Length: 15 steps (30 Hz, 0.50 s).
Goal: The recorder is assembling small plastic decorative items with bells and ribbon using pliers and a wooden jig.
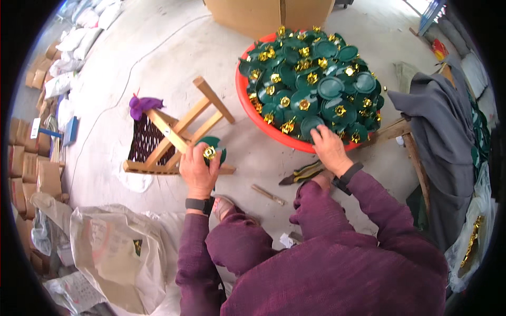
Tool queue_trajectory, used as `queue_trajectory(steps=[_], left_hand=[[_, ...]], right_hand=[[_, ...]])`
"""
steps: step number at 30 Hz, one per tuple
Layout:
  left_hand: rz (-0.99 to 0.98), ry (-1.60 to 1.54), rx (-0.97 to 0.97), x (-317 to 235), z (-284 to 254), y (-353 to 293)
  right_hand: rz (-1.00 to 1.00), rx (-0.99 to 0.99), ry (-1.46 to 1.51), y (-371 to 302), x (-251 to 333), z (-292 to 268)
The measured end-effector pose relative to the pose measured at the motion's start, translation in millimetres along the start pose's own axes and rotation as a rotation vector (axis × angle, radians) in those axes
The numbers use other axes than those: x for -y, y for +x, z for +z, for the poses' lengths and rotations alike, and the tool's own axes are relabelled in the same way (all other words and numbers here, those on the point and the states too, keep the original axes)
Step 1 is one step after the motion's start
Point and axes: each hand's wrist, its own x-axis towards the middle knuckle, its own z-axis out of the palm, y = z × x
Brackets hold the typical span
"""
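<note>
My left hand (196, 171) is closed on a round, notched green plastic leaf (212, 141) with a shiny gold flower (210, 152) on it. It is held up beside a small wooden folding stool (174, 138). My right hand (330, 149) is at the near edge of a red basin (243, 94). Its thumb and fingers close on the rim of another green leaf (312, 125). Heaped above the basin's rim are many such green leaves (330, 88) with gold flowers.
A purple cloth (145, 106) hangs on the stool. An opened woven sack (87, 247) stands at the lower left. Grey fabric (437, 137) drapes over a wooden frame at right. A large cardboard box (247, 16) is behind the basin. A short stick (268, 194) lies near my feet.
</note>
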Motion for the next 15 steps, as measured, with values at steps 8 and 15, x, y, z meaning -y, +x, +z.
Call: queue_trajectory(steps=[8,15], left_hand=[[-0.551,-0.704,-0.195,17,-27,-19],[-0.589,-0.639,-0.105,12,-25,-46]], right_hand=[[-0.285,0.362,0.398,-15,29,30],[-0.248,0.831,0.162,-83,1,131]])
